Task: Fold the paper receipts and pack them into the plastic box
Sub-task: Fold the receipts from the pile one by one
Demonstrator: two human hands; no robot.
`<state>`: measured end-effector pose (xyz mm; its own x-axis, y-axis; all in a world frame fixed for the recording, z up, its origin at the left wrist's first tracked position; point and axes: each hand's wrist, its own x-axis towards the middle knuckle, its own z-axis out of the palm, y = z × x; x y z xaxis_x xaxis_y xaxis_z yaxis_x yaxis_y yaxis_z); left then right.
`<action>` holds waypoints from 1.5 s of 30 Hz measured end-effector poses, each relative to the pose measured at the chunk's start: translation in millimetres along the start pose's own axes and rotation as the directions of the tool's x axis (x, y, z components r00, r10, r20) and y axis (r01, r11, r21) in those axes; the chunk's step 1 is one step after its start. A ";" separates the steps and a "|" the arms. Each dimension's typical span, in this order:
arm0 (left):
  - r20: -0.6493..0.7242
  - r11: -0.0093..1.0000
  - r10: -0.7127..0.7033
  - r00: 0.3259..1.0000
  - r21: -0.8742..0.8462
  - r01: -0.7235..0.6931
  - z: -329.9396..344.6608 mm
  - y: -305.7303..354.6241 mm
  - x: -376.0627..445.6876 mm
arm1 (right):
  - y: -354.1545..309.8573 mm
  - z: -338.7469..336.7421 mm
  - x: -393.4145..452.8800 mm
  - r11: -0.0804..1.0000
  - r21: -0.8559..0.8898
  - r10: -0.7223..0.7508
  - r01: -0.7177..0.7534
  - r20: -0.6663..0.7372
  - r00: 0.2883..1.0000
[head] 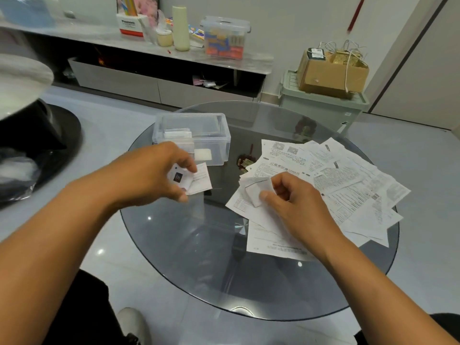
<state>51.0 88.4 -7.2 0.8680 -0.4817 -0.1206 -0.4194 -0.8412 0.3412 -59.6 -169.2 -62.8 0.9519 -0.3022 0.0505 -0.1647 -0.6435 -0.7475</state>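
Note:
A clear plastic box (219,143) stands open at the back left of the round glass table (199,257), with a few folded white papers inside. My left hand (149,173) pinches a small folded receipt (199,179) just in front of the box, above the glass. My right hand (296,202) grips another folded receipt (256,189) over the left edge of a spread pile of unfolded receipts (343,185) that covers the right half of the table.
A low cabinet (159,88) with a shelf of bottles and a storage tub lines the back wall. A green bin (323,108) carrying a cardboard box stands behind the table at right. A dark round seat base (49,150) is at left.

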 end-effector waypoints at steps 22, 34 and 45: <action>0.068 0.663 0.099 0.993 -0.748 -0.015 41.6 51.1 -3.6 | -22.0 19.3 -13.8 0.717 0.683 -0.015 -0.140 0.216 0.976; -0.029 0.640 0.146 0.989 -0.760 -0.117 53.5 44.6 1.8 | -10.5 12.5 -11.0 0.943 0.326 -0.120 0.063 0.158 0.980; 0.087 0.917 0.353 0.931 -0.230 -0.326 49.5 46.0 -9.4 | -13.4 22.2 -13.9 0.995 0.096 -0.014 0.014 0.009 1.000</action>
<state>10.4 42.0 -36.5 0.6370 -0.7674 -0.0732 -0.6064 -0.5575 0.5669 -64.9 -140.7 -68.2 0.9564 -0.2868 0.0555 -0.1262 -0.5772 -0.8068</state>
